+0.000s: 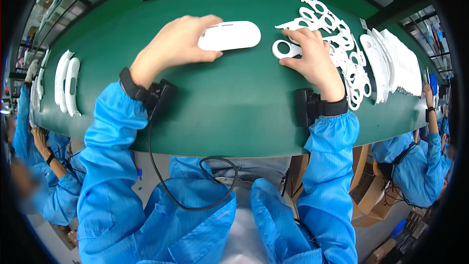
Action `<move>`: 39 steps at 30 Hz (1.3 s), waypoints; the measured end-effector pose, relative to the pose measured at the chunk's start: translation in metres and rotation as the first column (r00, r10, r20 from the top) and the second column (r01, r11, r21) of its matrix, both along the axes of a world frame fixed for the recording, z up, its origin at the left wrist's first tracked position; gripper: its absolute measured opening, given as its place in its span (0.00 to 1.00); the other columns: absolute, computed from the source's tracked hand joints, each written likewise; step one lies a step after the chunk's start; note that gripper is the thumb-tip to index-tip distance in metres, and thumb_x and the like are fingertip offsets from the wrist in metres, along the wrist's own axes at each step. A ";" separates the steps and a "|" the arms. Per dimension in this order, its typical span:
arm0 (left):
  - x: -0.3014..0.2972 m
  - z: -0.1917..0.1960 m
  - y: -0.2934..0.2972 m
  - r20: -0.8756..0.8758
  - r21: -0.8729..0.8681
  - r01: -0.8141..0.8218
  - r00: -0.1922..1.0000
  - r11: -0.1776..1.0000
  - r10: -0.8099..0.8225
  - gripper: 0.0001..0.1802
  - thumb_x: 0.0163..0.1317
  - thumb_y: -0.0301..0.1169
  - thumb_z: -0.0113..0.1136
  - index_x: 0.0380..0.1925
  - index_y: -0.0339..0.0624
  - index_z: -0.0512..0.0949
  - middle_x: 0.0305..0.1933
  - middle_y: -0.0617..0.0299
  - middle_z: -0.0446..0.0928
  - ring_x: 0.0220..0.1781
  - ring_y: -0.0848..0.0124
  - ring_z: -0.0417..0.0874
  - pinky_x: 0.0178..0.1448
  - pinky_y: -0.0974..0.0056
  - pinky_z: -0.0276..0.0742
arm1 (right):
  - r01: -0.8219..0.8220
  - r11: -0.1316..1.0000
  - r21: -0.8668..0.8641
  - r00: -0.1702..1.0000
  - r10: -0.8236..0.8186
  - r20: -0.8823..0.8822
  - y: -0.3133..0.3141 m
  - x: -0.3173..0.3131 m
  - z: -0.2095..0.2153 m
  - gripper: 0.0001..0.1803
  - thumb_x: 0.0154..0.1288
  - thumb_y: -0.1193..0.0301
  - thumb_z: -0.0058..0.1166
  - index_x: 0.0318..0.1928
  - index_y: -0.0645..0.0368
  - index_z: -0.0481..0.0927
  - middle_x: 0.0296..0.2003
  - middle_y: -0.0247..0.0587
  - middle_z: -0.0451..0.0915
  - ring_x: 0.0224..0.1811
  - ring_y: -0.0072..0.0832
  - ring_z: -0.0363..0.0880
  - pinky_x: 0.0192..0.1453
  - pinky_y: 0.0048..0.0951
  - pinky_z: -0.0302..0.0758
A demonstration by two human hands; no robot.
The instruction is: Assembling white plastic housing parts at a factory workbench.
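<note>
White oval shell (pixel 232 35) out front over the worktop (pixel 234 117), and in the head view the left hand (pixel 178 41) has it gripped by its left end! The right hand (pixel 315 58) curls round a white ring-ended piece (pixel 295 50), firmly closed or not, I can't tell. Picking-out looks to be the step; the next move seems to call for a clean lift, with the tangled ring-part pile (pixel 342 39) crowding close. Stacked white shells (pixel 375 61) lie farther right, two slim shells (pixel 61 80) far left

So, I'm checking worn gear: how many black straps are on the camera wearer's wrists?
2: one strap behind the left hand, which holds a white oval cover; another strap behind the right hand, which touches a white ringed piece. Sleeves could hide more.
</note>
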State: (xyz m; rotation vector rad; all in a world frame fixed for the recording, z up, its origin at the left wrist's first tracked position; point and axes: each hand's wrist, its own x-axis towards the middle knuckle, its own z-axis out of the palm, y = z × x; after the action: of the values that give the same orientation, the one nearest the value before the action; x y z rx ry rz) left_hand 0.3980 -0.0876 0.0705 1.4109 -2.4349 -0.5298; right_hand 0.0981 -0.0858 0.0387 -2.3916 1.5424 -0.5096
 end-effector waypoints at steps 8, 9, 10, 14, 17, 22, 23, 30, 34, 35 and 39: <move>0.012 -0.017 0.039 -0.056 -0.137 -0.143 0.989 0.980 0.137 0.31 0.43 0.37 0.70 0.51 0.41 0.79 0.45 0.50 0.83 0.46 0.52 0.84 0.51 0.56 0.79 | -0.114 0.987 -0.112 0.971 0.135 0.198 0.005 0.016 0.009 0.18 0.49 0.79 0.61 0.43 0.56 0.79 0.41 0.33 0.76 0.50 0.34 0.71 0.55 0.35 0.66; 0.012 -0.017 0.038 -0.053 -0.129 -0.124 0.992 0.984 0.118 0.31 0.43 0.38 0.69 0.51 0.42 0.79 0.46 0.50 0.83 0.47 0.52 0.83 0.53 0.56 0.78 | -0.119 0.987 -0.111 0.971 0.140 0.196 0.004 0.018 0.009 0.18 0.49 0.79 0.61 0.43 0.56 0.79 0.41 0.33 0.76 0.50 0.34 0.71 0.55 0.35 0.66; 0.011 -0.016 0.038 -0.053 -0.127 -0.128 0.991 0.984 0.122 0.31 0.43 0.38 0.69 0.51 0.42 0.79 0.46 0.50 0.83 0.47 0.52 0.83 0.53 0.56 0.78 | -0.119 0.993 -0.014 0.939 0.117 0.323 0.004 0.020 0.008 0.17 0.50 0.80 0.59 0.44 0.57 0.79 0.40 0.34 0.77 0.46 0.32 0.73 0.51 0.32 0.69; 0.013 -0.022 0.040 -0.040 -0.139 -0.142 0.990 0.980 0.137 0.31 0.43 0.38 0.69 0.52 0.43 0.80 0.48 0.51 0.83 0.50 0.53 0.82 0.55 0.55 0.77 | -0.100 0.994 0.043 0.900 0.072 0.429 0.008 0.030 0.010 0.17 0.53 0.80 0.58 0.46 0.61 0.78 0.35 0.36 0.80 0.37 0.27 0.75 0.42 0.27 0.74; 0.012 -0.024 0.038 -0.046 -0.179 -0.140 0.990 0.974 0.134 0.31 0.43 0.38 0.70 0.52 0.44 0.80 0.49 0.52 0.83 0.50 0.54 0.82 0.55 0.55 0.76 | -0.087 0.993 -0.080 0.910 0.112 0.400 0.005 0.023 0.007 0.17 0.52 0.78 0.62 0.46 0.60 0.79 0.35 0.36 0.79 0.36 0.28 0.73 0.42 0.28 0.73; 0.012 -0.021 0.039 -0.041 -0.185 -0.152 0.988 0.971 0.147 0.32 0.43 0.39 0.71 0.53 0.46 0.80 0.49 0.53 0.83 0.50 0.54 0.82 0.56 0.55 0.76 | -0.080 0.996 0.040 0.976 0.070 0.206 0.019 0.018 0.009 0.20 0.47 0.71 0.71 0.43 0.58 0.81 0.35 0.38 0.77 0.40 0.34 0.73 0.46 0.32 0.74; 0.012 -0.020 0.038 -0.038 -0.176 -0.154 0.988 0.972 0.149 0.32 0.43 0.39 0.71 0.53 0.46 0.80 0.50 0.53 0.82 0.50 0.54 0.82 0.56 0.55 0.76 | -0.112 0.993 0.034 0.989 0.108 0.101 0.020 0.019 0.006 0.21 0.46 0.70 0.73 0.43 0.58 0.81 0.35 0.39 0.76 0.43 0.35 0.74 0.47 0.32 0.74; 0.012 -0.023 0.041 -0.064 -0.166 -0.129 0.991 0.978 0.119 0.31 0.43 0.38 0.71 0.52 0.45 0.79 0.47 0.55 0.83 0.48 0.55 0.82 0.55 0.55 0.75 | -0.138 0.985 0.107 0.980 0.120 0.158 0.020 0.022 0.010 0.12 0.48 0.76 0.69 0.35 0.61 0.83 0.38 0.39 0.75 0.46 0.38 0.74 0.49 0.35 0.74; 0.015 -0.025 0.041 -0.055 -0.232 -0.136 0.990 0.963 0.126 0.31 0.43 0.38 0.71 0.52 0.45 0.80 0.43 0.56 0.83 0.46 0.56 0.82 0.53 0.56 0.75 | -0.144 0.975 0.169 0.971 0.107 0.213 0.019 0.022 0.014 0.11 0.50 0.79 0.66 0.37 0.61 0.83 0.41 0.41 0.76 0.46 0.38 0.76 0.50 0.35 0.74; 0.015 -0.023 0.042 -0.039 -0.171 -0.137 0.991 0.976 0.132 0.33 0.43 0.38 0.72 0.54 0.45 0.78 0.46 0.55 0.82 0.49 0.55 0.81 0.56 0.56 0.74 | -0.154 0.971 0.181 0.965 0.108 0.239 0.018 0.021 0.015 0.11 0.51 0.79 0.66 0.37 0.61 0.83 0.42 0.41 0.77 0.46 0.39 0.76 0.50 0.35 0.74; 0.012 -0.019 0.037 -0.146 -0.390 -0.109 0.988 0.914 0.056 0.40 0.44 0.42 0.73 0.60 0.48 0.73 0.56 0.54 0.75 0.59 0.55 0.74 0.62 0.54 0.67 | -0.128 0.974 0.189 0.961 0.074 0.268 0.017 0.016 0.020 0.10 0.52 0.79 0.65 0.38 0.61 0.83 0.45 0.40 0.79 0.42 0.34 0.78 0.46 0.32 0.74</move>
State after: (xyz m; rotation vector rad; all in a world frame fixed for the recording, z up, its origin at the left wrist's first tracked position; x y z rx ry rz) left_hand 0.4105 -0.0503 0.0514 1.2543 -2.2043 -0.0918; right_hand 0.1143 -0.0689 0.0583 -2.1382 1.2856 -0.5851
